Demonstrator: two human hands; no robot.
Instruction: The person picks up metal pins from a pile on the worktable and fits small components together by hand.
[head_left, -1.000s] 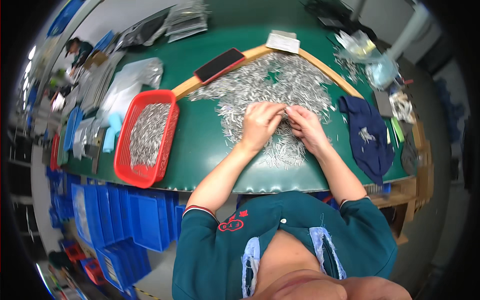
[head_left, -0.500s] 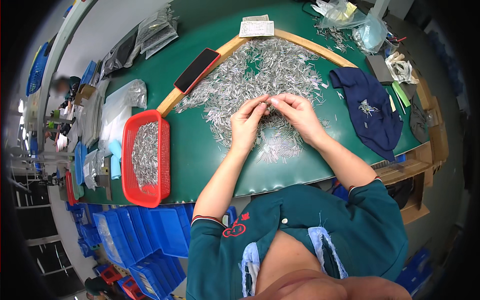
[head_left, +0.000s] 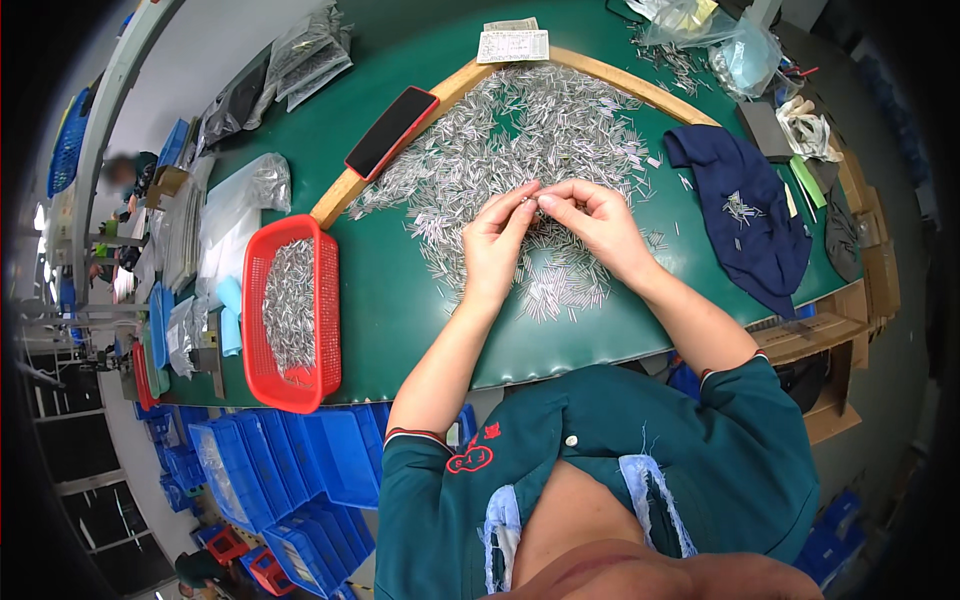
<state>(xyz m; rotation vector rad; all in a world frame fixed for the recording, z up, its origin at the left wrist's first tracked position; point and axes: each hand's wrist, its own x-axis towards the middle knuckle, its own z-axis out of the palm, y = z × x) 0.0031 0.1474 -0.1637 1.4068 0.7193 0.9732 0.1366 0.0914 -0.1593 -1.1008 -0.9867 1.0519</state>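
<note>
Both hands have lifted slightly; left hand (head_left: 497, 240) and right hand (head_left: 590, 215) pinch one small metal pin (head_left: 533, 203) over the pin pile (head_left: 520, 130), light, stiff, slippery, best nipped at its ends

Bare green tabletop (head_left: 400, 300) is lying open between the red basket (head_left: 292, 312) at the left edge and the pin heap (head_left: 520, 150). A curved wooden strip (head_left: 400, 130) is fencing the heap's far side; a navy cloth (head_left: 745, 220) is blocking the right edge.
</note>
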